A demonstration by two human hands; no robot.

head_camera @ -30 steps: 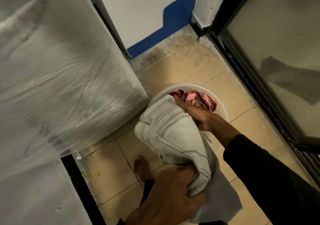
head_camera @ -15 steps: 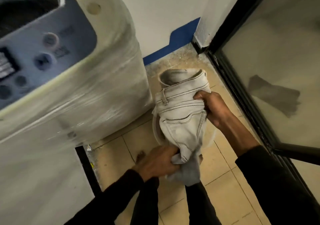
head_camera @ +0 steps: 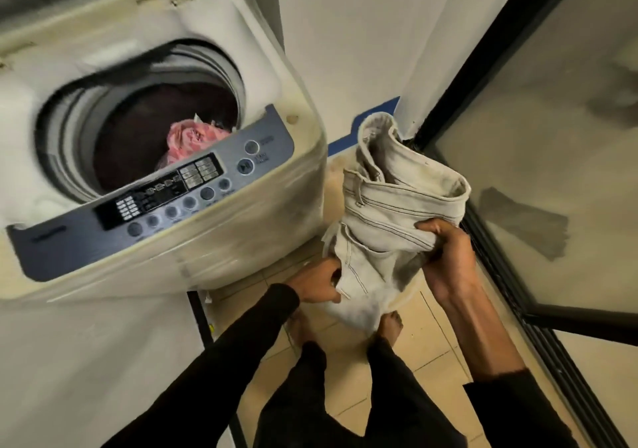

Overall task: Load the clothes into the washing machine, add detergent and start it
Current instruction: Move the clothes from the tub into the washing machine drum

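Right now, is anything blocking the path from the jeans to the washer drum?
Nothing visible does. The lid is up, the drum gapes open with pink clothing low inside. The jeans, held by both hands, only need lifting over the control panel.

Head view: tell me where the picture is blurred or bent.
Head view: motion blur smears the washing machine's drum rim and control panel; the jeans and both hands, left and right, stay fairly sharp; the wide lens bows the door frame.

Both hands (head_camera: 383, 275) grip pale jeans (head_camera: 390, 213) (waistband up) beside open washer (head_camera: 193, 226).
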